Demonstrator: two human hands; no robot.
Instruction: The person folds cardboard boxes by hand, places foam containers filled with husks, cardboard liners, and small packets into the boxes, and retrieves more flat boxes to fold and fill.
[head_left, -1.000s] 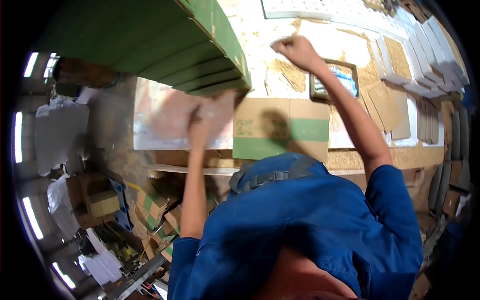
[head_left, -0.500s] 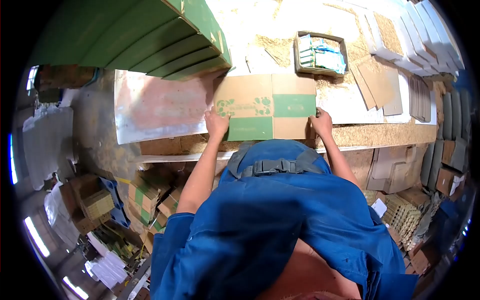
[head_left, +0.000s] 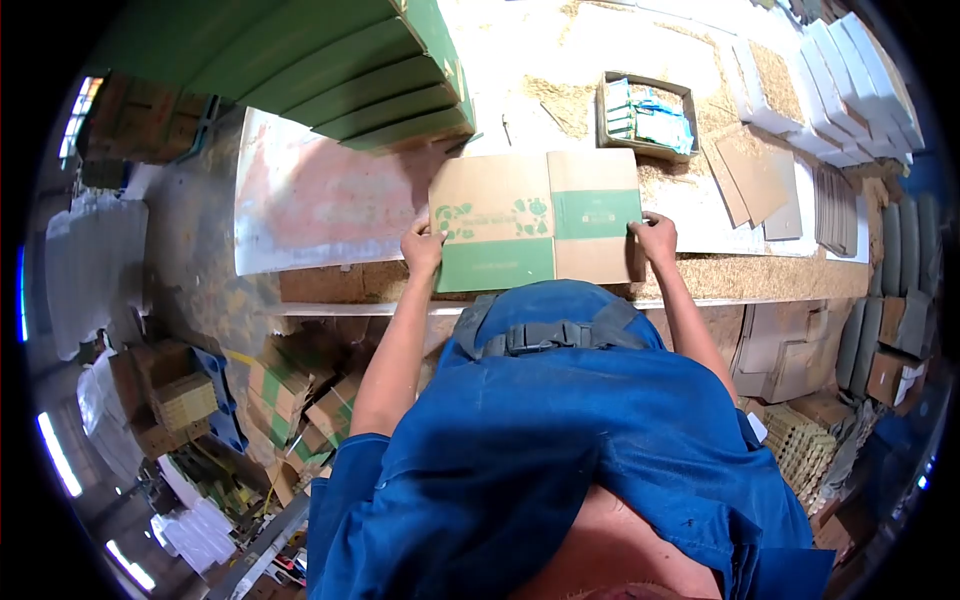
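Note:
A flattened cardboard box (head_left: pixel 500 195), brown with green bands and green printed leaves, lies in front of my body at the near side of the table. My left hand (head_left: pixel 422 248) grips its left edge, thumb on the printed face. At the opposite edge, my right hand (head_left: pixel 654 238) pinches the cardboard beside the green band. The fingers beneath the sheet are hidden on both sides. Above it and to the left rises a row of green boxes (head_left: pixel 390 95).
An open carton (head_left: pixel 648 150) of blue-and-white packets stands beyond the box. Loose brown cardboard sheets (head_left: pixel 745 180) and white foam blocks (head_left: pixel 850 85) are to the right. Shavings litter the table (head_left: pixel 330 225). Stacked egg trays (head_left: pixel 795 450) stand on the floor at lower right.
The view has shifted slightly. My right hand has moved a little outward along with the box's right edge, and the box appears slightly larger. Both hands keep their grip.

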